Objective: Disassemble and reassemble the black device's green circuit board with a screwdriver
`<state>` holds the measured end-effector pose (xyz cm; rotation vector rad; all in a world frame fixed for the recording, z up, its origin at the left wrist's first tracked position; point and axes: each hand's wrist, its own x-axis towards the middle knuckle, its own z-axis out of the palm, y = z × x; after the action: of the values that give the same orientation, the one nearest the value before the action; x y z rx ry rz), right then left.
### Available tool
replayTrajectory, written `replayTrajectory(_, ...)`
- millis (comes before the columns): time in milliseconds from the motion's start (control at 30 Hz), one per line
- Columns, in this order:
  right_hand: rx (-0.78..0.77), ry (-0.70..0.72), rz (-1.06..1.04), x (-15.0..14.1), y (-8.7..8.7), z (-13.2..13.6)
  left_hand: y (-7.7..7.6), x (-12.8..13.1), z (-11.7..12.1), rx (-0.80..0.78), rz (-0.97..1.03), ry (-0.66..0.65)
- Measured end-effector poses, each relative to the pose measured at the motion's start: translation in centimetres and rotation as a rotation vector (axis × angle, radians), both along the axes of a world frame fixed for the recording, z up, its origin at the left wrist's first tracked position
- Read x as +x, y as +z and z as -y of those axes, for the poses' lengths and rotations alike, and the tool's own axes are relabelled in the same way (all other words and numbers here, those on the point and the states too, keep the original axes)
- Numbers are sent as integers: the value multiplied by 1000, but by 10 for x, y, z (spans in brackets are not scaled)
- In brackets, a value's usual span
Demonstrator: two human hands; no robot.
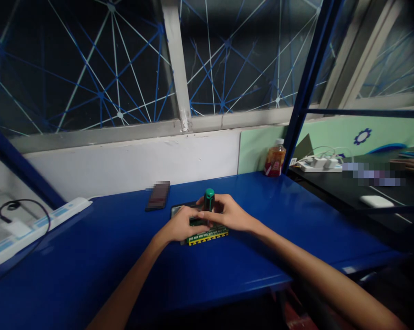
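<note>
A green circuit board [207, 236] with a yellow-edged row of connectors lies on the blue table [90, 256]. My left hand [182, 224] rests on its left part, fingers curled and pressing it down. My right hand [227, 213] is closed round a screwdriver with a green and black handle [209, 198], held upright with its tip down on the board. A dark flat tray or device [175, 209] shows just behind my left hand.
A dark phone [158, 195] lies behind the board. A white power strip [38, 224] with a plugged charger sits at the left. An orange drink bottle [275, 159] stands at the back right by a blue post. A black desk [365, 192] adjoins on the right.
</note>
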<state>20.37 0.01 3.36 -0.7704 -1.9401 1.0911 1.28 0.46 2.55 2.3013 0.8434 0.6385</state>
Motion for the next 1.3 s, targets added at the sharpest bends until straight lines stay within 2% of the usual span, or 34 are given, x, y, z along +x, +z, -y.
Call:
replayTrajectory(133,-21,12,2,0,1,0,-1,-1,0,3,1,-28)
replayTrajectory(433,13,40,14,1,-1,0,-1,2,0,-32,17,46)
replayTrajectory(600,-27,53,-4,1,0,0,3,1,2,1,-5,-4)
replayTrajectory(700,-31,54,-10,1,1,0,1,0,0,11,-9,-18)
replayTrajectory(867,2,34,-9,2,1,1,-5,1,-2,-4,13,41)
replayTrajectory(1067,-42,58,-6,1,-2,0,1,1,2,3,-24,7)
replayTrajectory(1300,-40,41,-13,2,-2,-1,-5,0,-2,-4,-9,24)
